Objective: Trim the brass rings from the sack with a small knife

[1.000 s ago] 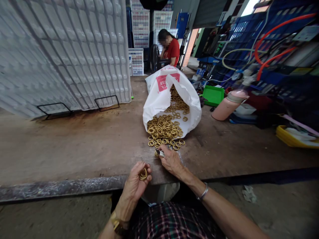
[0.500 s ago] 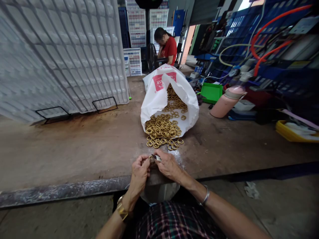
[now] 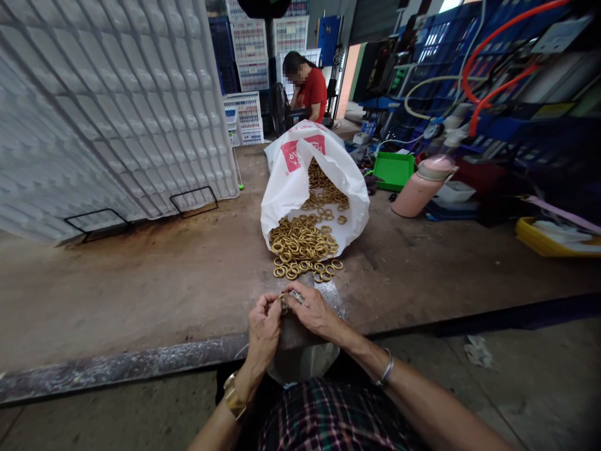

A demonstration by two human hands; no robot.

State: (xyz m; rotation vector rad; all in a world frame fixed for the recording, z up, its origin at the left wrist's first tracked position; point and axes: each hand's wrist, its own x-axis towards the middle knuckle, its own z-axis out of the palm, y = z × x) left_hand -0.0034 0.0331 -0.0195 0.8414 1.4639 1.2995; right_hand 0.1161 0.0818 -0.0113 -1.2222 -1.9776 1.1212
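Close to the table's front edge, my left hand (image 3: 263, 324) pinches a brass-coloured ring (image 3: 283, 305) between thumb and fingertips. My right hand (image 3: 315, 311) is closed around a small knife (image 3: 298, 297); its pale handle shows, and the fingers cover most of the blade. Both sets of fingertips meet at the ring. Just beyond them lies a heap of similar brass-coloured rings (image 3: 300, 243), spilling from the mouth of a white plastic sack (image 3: 345, 181) with red print. More rings lie deeper inside the sack.
White moulded trays (image 3: 141, 113) stand on the left, by black wire stands (image 3: 195, 202). To the right are a green tray (image 3: 394, 171), a pink bottle (image 3: 420, 188) and a yellow tray (image 3: 554, 241). A person in red (image 3: 313, 91) sits behind the table.
The knife's dark blade, visible earlier at the ring, is now mostly hidden as my right fingers have shifted over the ring. The view has turned slightly; my left hand's pinch remains.
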